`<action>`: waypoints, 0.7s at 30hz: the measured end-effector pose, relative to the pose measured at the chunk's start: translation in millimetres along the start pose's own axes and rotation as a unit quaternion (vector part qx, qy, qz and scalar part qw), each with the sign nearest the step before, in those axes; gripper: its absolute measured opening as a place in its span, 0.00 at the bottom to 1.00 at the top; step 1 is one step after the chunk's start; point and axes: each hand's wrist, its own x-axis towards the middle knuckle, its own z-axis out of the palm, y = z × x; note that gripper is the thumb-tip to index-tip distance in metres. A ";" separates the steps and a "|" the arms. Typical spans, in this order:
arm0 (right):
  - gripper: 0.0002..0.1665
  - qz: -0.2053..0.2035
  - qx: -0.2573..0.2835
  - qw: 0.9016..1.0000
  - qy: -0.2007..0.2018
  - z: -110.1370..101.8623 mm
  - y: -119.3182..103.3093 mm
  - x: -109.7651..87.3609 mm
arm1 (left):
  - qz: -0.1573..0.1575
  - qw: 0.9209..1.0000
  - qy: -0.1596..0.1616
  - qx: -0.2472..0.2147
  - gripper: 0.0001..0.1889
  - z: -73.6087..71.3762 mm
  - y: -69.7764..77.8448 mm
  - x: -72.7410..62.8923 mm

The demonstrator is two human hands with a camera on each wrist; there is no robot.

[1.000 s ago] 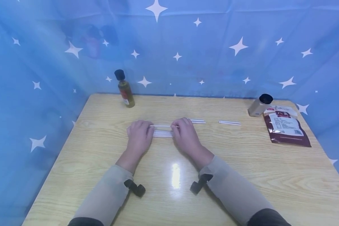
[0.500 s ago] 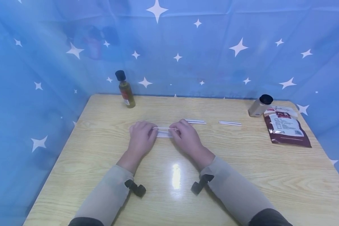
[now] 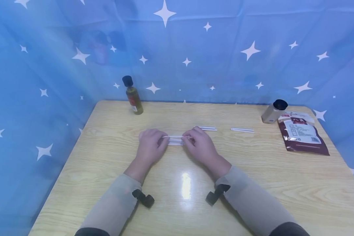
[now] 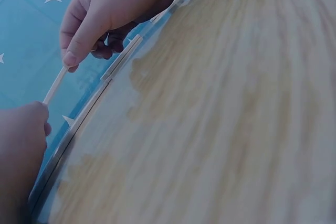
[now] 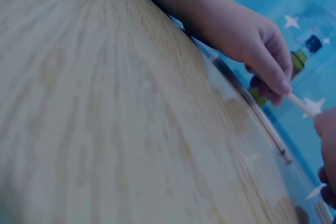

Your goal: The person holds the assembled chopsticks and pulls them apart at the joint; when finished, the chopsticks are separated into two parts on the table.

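Observation:
A thin white stick (image 3: 174, 136) stretches level between my two hands. My left hand (image 3: 151, 146) pinches its left end between thumb and fingers, and my right hand (image 3: 202, 146) pinches the right end. Just on the near side of it, several similar sticks (image 3: 175, 142) lie side by side on the table, their ends hidden by the hands. The left wrist view shows the held stick (image 4: 55, 85) raised above the table, thumb and fingertips around its end. In the right wrist view the left hand's thumb presses on the other end of that stick (image 5: 300, 104).
More sticks (image 3: 207, 128) lie beyond my right hand, with another small group (image 3: 242, 130) further right. A dark-capped bottle (image 3: 134, 100) stands at the back left. A black-lidded jar (image 3: 272, 114) and a maroon pouch (image 3: 304, 132) are at the right. A starry blue curtain (image 3: 186, 49) borders the table (image 3: 177, 216).
The held stick has come nearer to the row of sticks. Both hands have shifted slightly right and toward me, still pinching it. The whole head view has also drifted a little.

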 end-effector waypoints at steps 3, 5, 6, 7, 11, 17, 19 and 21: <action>0.08 -0.004 0.003 1.000 0.002 -2.0 1.2 0.0 | 0.014 1.000 0.009 0.007 0.12 -0.7 2.4 1.0; 0.08 -0.002 0.004 1.000 0.002 -3.6 2.0 -0.5 | 0.018 1.000 0.010 0.010 0.12 -0.2 3.3 1.2; 0.08 -0.001 0.004 1.000 0.002 -4.6 2.1 -1.0 | 0.018 1.000 0.010 0.012 0.12 0.1 3.8 1.3; 0.08 0.001 0.006 1.000 0.003 -5.7 3.1 -2.4 | 0.018 1.000 0.008 0.014 0.12 1.2 4.6 1.4; 0.08 0.005 0.014 1.000 0.000 -11.1 7.1 -8.5 | 0.017 1.000 -0.004 0.019 0.12 5.7 8.0 1.8; 0.09 0.021 0.004 1.000 -0.011 -19.4 16.3 -15.9 | 0.030 0.999 -0.008 0.013 0.12 13.1 13.8 4.3; 0.09 0.026 0.002 1.000 -0.015 -23.1 18.5 -17.6 | 0.039 0.999 -0.005 0.011 0.12 16.4 15.3 5.5; 0.09 0.029 0.001 0.999 -0.017 -27.2 20.3 -18.9 | 0.045 0.999 -0.004 0.012 0.12 19.9 17.0 6.7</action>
